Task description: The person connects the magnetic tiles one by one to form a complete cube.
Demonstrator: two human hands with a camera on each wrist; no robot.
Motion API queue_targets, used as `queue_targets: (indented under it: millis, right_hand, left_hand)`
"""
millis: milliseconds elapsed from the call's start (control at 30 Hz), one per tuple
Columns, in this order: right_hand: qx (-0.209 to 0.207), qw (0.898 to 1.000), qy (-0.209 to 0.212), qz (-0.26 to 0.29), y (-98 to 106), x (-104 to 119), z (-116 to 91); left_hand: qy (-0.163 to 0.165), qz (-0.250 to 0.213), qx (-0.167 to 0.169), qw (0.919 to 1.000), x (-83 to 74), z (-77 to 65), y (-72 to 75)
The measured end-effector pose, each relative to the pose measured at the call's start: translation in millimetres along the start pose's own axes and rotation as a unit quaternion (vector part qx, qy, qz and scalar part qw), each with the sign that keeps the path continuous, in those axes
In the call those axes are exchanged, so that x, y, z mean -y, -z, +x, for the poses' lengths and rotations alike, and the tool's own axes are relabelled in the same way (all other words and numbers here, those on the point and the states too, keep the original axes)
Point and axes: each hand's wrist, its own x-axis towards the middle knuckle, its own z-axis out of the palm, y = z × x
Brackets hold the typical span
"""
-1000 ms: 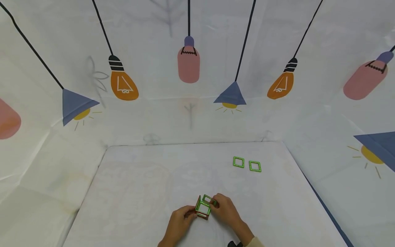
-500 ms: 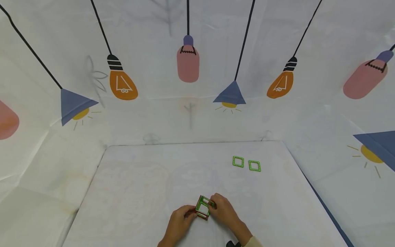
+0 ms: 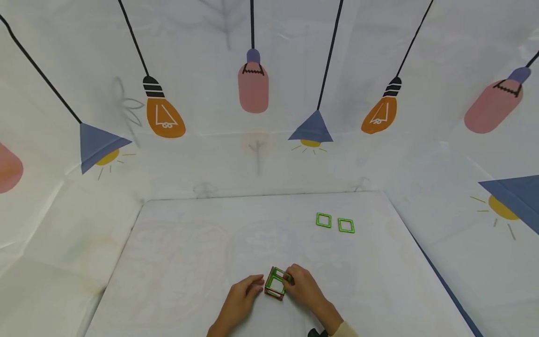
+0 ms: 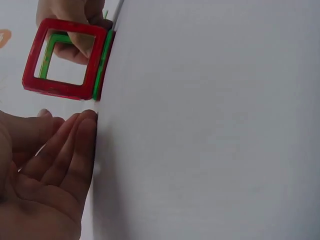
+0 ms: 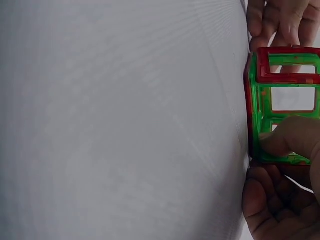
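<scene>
A small box of see-through magnetic square tiles, red and green, stands on the white table. Its red tile (image 4: 62, 90) faces my left hand (image 3: 240, 299), which is apart from the box with its fingers loosely bent and nothing in them. My right hand (image 3: 306, 286) pinches the green tile (image 5: 295, 160) on the box's right side. In the right wrist view the thumb (image 5: 287, 137) reaches inside the box, with the fingers outside. Part of that tile is hidden behind the thumb.
Two loose green square tiles lie flat farther back on the right, one green tile (image 3: 324, 226) left of the other green tile (image 3: 346, 232). White sheeting (image 3: 202, 164) printed with lamps surrounds the table (image 3: 189, 262). A dark object (image 3: 316, 333) shows by the right wrist.
My right hand has brought the tilted green tile in against the box's right side. My left hand has let go of the box and drawn back to the left.
</scene>
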Motion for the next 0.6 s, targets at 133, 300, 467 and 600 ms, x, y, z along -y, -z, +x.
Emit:
queue_targets:
  millis: [133,300,467,600]
  right_hand:
    - [0.001,1.0,0.008,0.0,-0.5,-2.7,1.5]
    - [0.008,0.999,0.031,0.001,1.4,-4.2,4.6]
    - [0.034,0.998,0.043,0.007,4.5,-7.2,8.1]
    - [0.048,0.998,0.051,0.007,7.4,-9.9,9.4]
  left_hand:
    - [0.014,0.012,0.016,0.9997,1.4,11.3,4.6]
    - [0.006,0.008,0.047,0.9988,2.6,30.0,6.7]
    - [-0.016,-0.018,0.077,0.9967,3.1,42.9,5.3]
    - [-0.023,-0.034,0.077,0.9962,6.1,46.9,-1.0]
